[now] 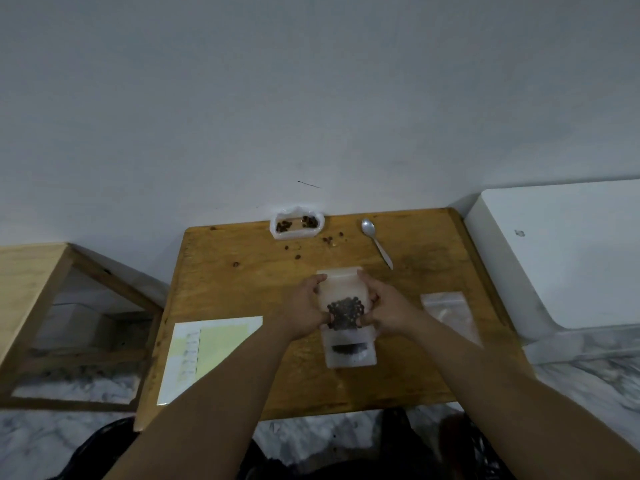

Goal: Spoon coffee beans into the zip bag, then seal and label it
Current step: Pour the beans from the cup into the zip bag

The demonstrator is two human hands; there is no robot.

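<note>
- A sheet of labels (214, 351) lies flat on the left of the tabletop (242, 278).
- At the back edge, an open white pouch (297, 226) holds a few coffee beans (310, 221).
- Over the middle, the left hand (304, 306) and right hand (384, 306) grip the zip bag (341, 289) by its side edges; dark beans fill its lower part.
- Below it lies a second bag (349, 355) with beans.
- To the right are a spoon (375, 242) and an empty clear bag (450, 313).

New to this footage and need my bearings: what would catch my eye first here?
The left hand and right hand grip a clear plastic zip bag with dark coffee beans in it, at the middle of the brown wooden table. At the far edge, a silver metal spoon lies right of a white plastic container, with loose beans scattered between.
</note>
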